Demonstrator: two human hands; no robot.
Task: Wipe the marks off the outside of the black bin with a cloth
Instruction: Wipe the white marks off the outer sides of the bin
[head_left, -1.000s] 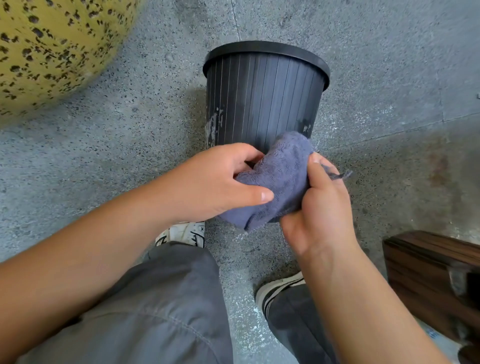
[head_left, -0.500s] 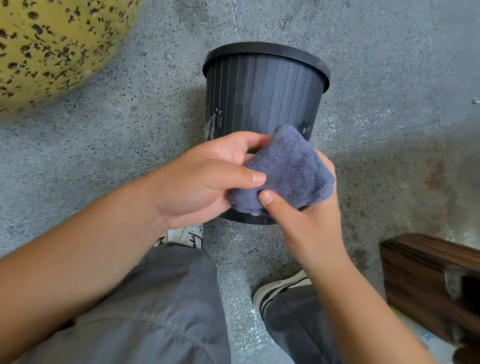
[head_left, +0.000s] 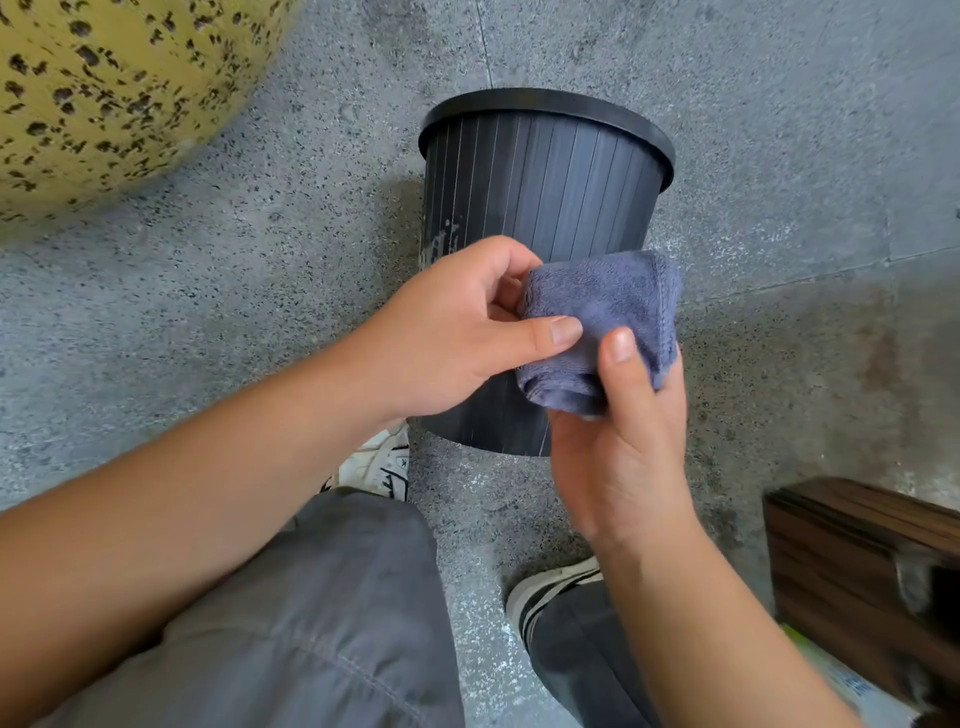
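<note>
A black ribbed bin (head_left: 550, 176) stands on the speckled grey floor in front of me. Whitish marks (head_left: 441, 244) show low on its left side. Above the bin's lower half I hold a folded blue-grey cloth (head_left: 602, 306) in both hands. My left hand (head_left: 457, 332) pinches the cloth's left edge between thumb and fingers. My right hand (head_left: 623, 441) cups the cloth from below, its thumb pressed on top. The cloth and hands hide the bin's lower front; I cannot tell whether the cloth touches the bin.
A large yellow ball with dark speckles (head_left: 114, 93) fills the upper left. A dark wooden box (head_left: 857, 566) sits at the lower right. My grey trouser legs and two sneakers (head_left: 379, 462) are just below the bin.
The cloth has been folded from a loose hanging shape into a compact pad. My right thumb has moved onto its top and my left hand now pinches its left edge.
</note>
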